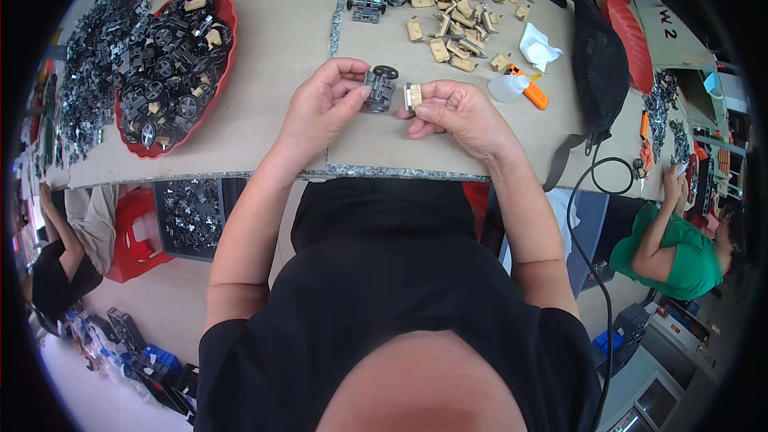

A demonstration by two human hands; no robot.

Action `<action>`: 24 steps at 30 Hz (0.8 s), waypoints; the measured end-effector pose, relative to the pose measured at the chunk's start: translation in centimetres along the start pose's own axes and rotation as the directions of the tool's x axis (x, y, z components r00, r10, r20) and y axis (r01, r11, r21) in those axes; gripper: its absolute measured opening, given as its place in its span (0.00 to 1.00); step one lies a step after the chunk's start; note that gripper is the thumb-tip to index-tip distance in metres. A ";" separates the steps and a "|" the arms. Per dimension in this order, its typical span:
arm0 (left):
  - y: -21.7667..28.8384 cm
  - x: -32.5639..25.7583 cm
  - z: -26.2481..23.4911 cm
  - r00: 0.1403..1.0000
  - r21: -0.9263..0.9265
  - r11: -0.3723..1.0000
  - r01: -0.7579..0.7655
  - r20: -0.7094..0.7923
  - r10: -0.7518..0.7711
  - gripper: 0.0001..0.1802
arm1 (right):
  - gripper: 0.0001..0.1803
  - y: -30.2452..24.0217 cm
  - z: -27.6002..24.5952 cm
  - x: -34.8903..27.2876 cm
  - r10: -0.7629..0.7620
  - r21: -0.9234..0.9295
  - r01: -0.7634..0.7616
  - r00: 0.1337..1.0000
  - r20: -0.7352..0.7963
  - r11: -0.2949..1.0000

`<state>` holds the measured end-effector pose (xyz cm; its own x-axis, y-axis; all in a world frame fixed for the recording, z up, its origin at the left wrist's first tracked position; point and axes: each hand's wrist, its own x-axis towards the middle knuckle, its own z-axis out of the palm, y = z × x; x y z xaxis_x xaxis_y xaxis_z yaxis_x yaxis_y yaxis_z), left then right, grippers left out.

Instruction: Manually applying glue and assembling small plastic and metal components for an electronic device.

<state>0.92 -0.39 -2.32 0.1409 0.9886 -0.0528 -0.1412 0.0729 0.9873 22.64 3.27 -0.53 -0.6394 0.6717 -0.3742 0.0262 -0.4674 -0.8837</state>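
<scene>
Between thumb and fingers, my left hand (326, 104) grips a small dark toy chassis (378, 90) with black wheels, held just above the table. My right hand (462, 116) pinches a small tan plastic part (413, 98) with a pale and dark edge. The two pieces are close together, with a narrow gap between them. Beyond my hands lies a loose heap of similar tan parts (460, 24). A single wheeled chassis (367, 6) stands on the table ahead of my left hand.
A red scalloped tray (230, 48) heaped with dark wheeled pieces sits left, beside a pile of grey parts (88, 72). To the right are a white bottle (509, 88), an orange tool (536, 96), a black bag (602, 64) and a cable (570, 216). People sit at both sides.
</scene>
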 end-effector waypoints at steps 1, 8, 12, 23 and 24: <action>0.1 0.1 0.1 1.000 -0.006 1.000 0.011 -0.023 -0.011 0.14 | 0.13 0.1 -0.1 -0.2 -0.015 0.009 0.015 1.000 -0.006 1.000; 0.8 -0.1 -0.8 0.957 0.628 0.768 -0.122 -0.132 0.260 0.13 | 0.14 0.9 -0.2 -1.1 -0.110 0.010 0.111 0.993 -0.049 0.994; 1.9 -0.4 -0.5 0.867 0.786 0.569 -0.242 -0.088 0.490 0.16 | 0.15 1.3 -0.4 -0.9 -0.203 -0.068 0.199 0.977 -0.065 0.978; 0.2 -3.4 4.7 0.986 0.253 0.953 -0.165 0.019 0.166 0.17 | 0.13 0.6 0.9 -3.4 -0.177 -0.052 0.179 0.983 0.044 0.982; 0.2 -3.4 5.0 0.989 0.230 0.962 -0.145 0.014 0.145 0.16 | 0.13 0.4 1.0 -3.7 -0.170 -0.034 0.171 0.985 0.036 0.985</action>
<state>5.30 -4.44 -1.17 0.1323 0.9868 0.0933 0.0694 -0.1031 0.9922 24.22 0.04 0.74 -0.6617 0.7203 -0.2080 -0.0578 -0.3257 -0.9437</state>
